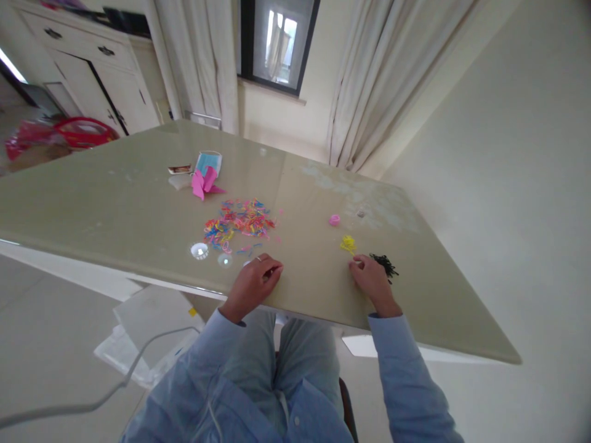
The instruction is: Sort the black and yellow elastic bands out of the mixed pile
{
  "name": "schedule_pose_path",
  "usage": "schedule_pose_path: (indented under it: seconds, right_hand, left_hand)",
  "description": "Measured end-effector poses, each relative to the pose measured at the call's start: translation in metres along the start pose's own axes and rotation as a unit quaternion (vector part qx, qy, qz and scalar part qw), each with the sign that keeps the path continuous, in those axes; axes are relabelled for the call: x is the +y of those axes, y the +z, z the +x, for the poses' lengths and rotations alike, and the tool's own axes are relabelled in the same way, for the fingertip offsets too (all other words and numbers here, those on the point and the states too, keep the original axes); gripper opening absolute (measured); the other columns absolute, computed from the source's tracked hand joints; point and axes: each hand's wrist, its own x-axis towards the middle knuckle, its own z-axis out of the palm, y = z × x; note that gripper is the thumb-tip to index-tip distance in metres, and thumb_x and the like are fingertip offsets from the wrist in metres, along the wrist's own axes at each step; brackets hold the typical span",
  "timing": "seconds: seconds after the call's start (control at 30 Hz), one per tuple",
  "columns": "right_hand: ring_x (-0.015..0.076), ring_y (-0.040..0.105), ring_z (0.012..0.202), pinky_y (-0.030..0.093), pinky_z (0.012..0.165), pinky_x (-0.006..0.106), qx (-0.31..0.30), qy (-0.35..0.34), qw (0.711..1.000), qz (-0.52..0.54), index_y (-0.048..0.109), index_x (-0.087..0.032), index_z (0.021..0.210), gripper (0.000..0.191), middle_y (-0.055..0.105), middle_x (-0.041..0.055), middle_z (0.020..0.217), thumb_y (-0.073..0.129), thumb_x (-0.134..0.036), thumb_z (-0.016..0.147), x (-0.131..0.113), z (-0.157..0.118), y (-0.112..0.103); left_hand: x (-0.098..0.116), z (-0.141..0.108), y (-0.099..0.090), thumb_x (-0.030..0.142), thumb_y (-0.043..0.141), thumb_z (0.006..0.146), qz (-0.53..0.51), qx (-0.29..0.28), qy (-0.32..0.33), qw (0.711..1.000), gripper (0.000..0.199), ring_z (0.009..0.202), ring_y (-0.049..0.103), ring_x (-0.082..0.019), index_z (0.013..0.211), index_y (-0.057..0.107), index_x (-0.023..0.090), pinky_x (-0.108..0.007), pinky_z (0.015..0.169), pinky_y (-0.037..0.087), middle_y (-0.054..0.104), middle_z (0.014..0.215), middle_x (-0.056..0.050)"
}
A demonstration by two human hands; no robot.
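Note:
Small loose rubber bands in mixed colours [242, 221] lie in a spread heap on the table, left of centre. Just in front of them is my left hand [255, 282], its fingers curled in toward the thumb; whatever they hold, if anything, is hidden. My right hand [373, 280] pinches at the near edge of a little pile of yellow rubber bands [348, 242], where a yellow strand reaches the fingertips. Right beside that hand lies a pile of black rubber bands [384, 264], partly covered by it. A small pink cluster of bands [334, 219] sits farther back.
The glossy table [305, 271] has its near edge under my wrists. Toward the back left lie a blue face mask [209, 162], a pink folded paper piece [205, 183] and a small dark-and-light strip [180, 169]. A grey cable [132, 369] runs at lower left.

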Motion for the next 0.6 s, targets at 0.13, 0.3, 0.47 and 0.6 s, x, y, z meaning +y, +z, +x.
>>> schedule_pose_path:
  seconds: [0.13, 0.3, 0.47, 0.6]
  right_hand:
    - [0.0181, 0.063, 0.059, 0.044, 0.066, 0.029, -0.016, 0.013, 0.999, -0.049, 0.071, -0.018, 0.106, 0.032, 0.072, 0.005, 0.072, 0.051, -0.032, 0.086, -0.003, 0.007, -0.003]
    - [0.0246, 0.068, 0.081, 0.045, 0.072, 0.031, 0.002, 0.015, 0.996, -0.091, 0.068, -0.018, 0.117, 0.038, 0.074, 0.0096, 0.086, 0.05, -0.034, 0.087, -0.003, 0.012, 0.002]
    - [0.0259, 0.067, 0.084, 0.045, 0.072, 0.032, -0.007, 0.013, 0.996, -0.083, 0.066, -0.018, 0.123, 0.042, 0.073, 0.0098, 0.088, 0.05, -0.033, 0.088, -0.004, 0.014, 0.001]
    - [0.0235, 0.066, 0.076, 0.043, 0.068, 0.031, 0.029, 0.011, 0.998, -0.051, 0.067, -0.019, 0.121, 0.041, 0.072, 0.0067, 0.082, 0.05, -0.033, 0.086, 0.001, 0.008, 0.003]
  left_hand:
    - [-0.001, 0.0, 0.0, 0.023, 0.054, 0.094, -0.001, 0.003, 0.005, 1.0, 0.016, 0.077, 0.06, -0.015, 0.088, 0.068, 0.017, -0.027, 0.072, 0.047, 0.064, 0.084, -0.005]
    - [-0.001, -0.001, 0.001, 0.022, 0.053, 0.094, 0.005, 0.004, 0.008, 1.0, 0.016, 0.078, 0.06, -0.015, 0.088, 0.067, 0.017, -0.027, 0.072, 0.047, 0.064, 0.084, -0.004]
    - [-0.001, -0.001, 0.001, 0.023, 0.054, 0.094, 0.01, 0.002, 0.001, 1.0, 0.015, 0.075, 0.06, -0.014, 0.088, 0.067, 0.018, -0.027, 0.07, 0.047, 0.063, 0.083, -0.003]
    - [0.001, 0.0, 0.001, 0.023, 0.054, 0.094, 0.015, 0.0, 0.0, 1.0, 0.015, 0.076, 0.061, -0.015, 0.089, 0.067, 0.018, -0.026, 0.071, 0.047, 0.064, 0.083, -0.004]
